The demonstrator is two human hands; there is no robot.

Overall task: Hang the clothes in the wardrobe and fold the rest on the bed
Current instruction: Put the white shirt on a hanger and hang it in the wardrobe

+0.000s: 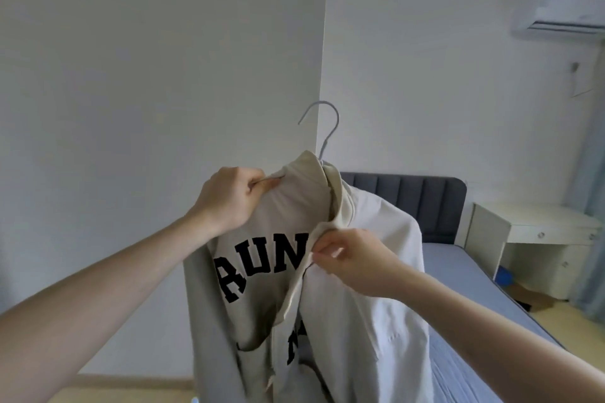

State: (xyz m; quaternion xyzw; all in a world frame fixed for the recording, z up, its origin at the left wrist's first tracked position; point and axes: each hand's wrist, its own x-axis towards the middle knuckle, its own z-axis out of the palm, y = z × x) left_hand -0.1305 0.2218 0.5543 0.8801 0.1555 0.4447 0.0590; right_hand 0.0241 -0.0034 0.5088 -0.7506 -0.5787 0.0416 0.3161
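Note:
A cream jacket with black block letters hangs in the air in front of me on a pale wire hanger, whose hook sticks up above the collar. My left hand grips the jacket's left shoulder together with the hanger's arm. My right hand pinches the front edge of the jacket just below the collar. The jacket's lower part runs out of the bottom of the view.
A white wall corner stands right behind the hanger. To the right lies a bed with a blue sheet and a dark grey headboard. A white desk stands beyond it, an air conditioner above.

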